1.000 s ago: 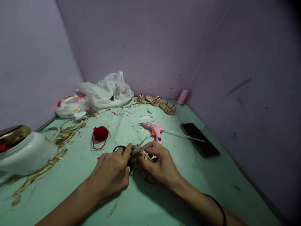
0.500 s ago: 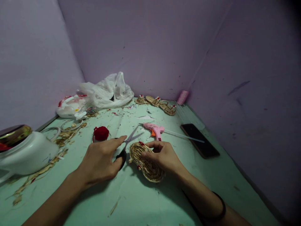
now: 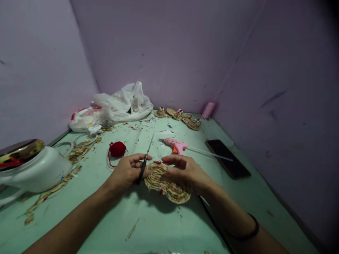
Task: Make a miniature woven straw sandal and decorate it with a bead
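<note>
The left hand [image 3: 131,171] held the scissors [image 3: 143,170] in its fingers — blades pointing away — while the right hand [image 3: 186,171] pinched the woven sole [image 3: 169,187] between its fingers, over the bench [image 3: 159,229].

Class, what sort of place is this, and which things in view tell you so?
Probably a craft workspace: a pink glue gun and a ball of red yarn lie on the green tabletop, with woven sandals toward the back.

Dim light, soft shadows, dark upper-right corner
</note>
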